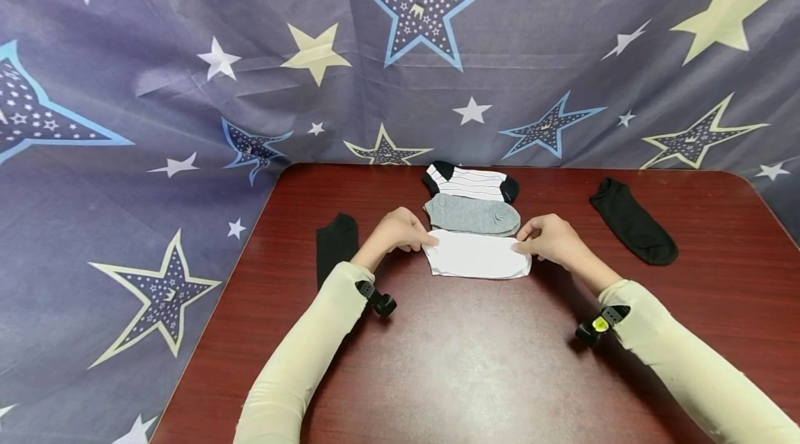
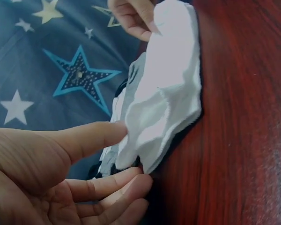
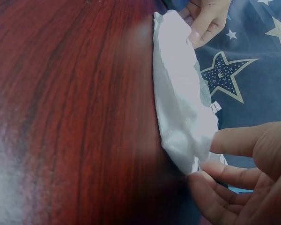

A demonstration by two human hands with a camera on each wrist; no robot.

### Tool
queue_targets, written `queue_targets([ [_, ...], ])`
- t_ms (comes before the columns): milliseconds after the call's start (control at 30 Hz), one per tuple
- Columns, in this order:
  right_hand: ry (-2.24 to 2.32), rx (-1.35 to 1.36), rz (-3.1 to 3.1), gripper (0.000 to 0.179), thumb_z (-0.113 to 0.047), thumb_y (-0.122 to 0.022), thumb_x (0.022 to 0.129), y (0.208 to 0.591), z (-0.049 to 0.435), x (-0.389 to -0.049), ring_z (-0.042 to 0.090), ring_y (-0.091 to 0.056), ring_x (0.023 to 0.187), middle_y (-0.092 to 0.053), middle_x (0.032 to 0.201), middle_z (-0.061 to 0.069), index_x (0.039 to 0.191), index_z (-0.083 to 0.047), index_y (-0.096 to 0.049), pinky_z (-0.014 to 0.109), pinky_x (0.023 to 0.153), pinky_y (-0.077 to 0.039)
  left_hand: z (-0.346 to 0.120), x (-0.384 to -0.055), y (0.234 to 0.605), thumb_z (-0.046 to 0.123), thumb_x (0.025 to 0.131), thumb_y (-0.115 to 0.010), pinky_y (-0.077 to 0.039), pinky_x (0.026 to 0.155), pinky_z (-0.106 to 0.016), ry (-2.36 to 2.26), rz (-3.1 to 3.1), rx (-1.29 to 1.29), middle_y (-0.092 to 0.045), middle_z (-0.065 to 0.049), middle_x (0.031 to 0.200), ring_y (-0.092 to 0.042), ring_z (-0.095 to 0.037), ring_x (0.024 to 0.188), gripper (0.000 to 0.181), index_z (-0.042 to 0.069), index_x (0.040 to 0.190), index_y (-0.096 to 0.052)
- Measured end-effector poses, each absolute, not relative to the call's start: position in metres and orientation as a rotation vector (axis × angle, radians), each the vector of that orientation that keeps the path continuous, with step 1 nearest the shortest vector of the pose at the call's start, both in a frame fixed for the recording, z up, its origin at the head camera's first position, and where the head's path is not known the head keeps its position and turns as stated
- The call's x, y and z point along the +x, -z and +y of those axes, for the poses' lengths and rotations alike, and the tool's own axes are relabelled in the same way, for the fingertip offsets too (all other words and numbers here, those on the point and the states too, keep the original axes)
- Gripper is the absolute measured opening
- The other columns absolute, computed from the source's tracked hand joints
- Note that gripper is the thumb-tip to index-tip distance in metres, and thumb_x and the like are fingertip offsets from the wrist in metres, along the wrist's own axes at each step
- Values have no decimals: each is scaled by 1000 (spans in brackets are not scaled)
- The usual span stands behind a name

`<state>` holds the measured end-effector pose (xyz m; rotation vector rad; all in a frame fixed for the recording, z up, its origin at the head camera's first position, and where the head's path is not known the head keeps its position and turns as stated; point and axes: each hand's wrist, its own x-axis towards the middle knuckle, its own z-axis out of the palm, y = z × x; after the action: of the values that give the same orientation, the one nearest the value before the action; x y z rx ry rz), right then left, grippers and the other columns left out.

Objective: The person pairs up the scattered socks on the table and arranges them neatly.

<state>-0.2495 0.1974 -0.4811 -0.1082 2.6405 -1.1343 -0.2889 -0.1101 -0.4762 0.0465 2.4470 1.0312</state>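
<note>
A white sock lies lengthwise across the table, in front of a grey sock. My left hand pinches its left end near the upper corner. In the left wrist view the thumb rests against the white fabric and the fingertips are by its lower edge. The right end is pinched by my right hand, thumb and fingers on either side of the cloth in the right wrist view. Behind the grey sock lies a white striped sock with black heel and toe.
One black sock lies at the left, partly hidden behind the left forearm. Another black sock lies at the back right. The dark red table meets a star-printed cloth at its back and left edges.
</note>
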Motion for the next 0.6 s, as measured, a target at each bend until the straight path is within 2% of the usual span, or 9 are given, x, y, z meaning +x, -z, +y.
queue_targets([
  [167, 1078, -112, 2682, 22, -17, -82, 84, 483, 197, -248, 19, -61, 60, -65, 69, 2, 92, 1, -71, 28, 57, -54, -103, -288, 477, 19, 75, -89, -56, 60, -26, -872, 2536, 96, -66, 1, 61, -64, -12, 59, 17, 7, 80, -78],
  [400, 1026, -97, 2713, 21, -16, -82, 83, 485, 196, -247, 16, -60, 58, -64, 66, 2, 90, 0, -72, 27, 53, -49, -98, -289, 483, 11, 73, -88, -54, 56, -23, -851, 2505, 83, -61, 4, 56, -60, -10, 56, 13, 4, 80, -78],
  [600, 999, -119, 2732, 15, -16, -80, 83, 485, 195, -245, 17, -56, 62, -62, 65, 1, 83, -2, -73, 28, 55, -45, -96, -290, 486, 10, 74, -84, -44, 51, -21, -858, 2484, 68, -55, 7, 53, -53, -8, 53, 10, 10, 72, -74],
])
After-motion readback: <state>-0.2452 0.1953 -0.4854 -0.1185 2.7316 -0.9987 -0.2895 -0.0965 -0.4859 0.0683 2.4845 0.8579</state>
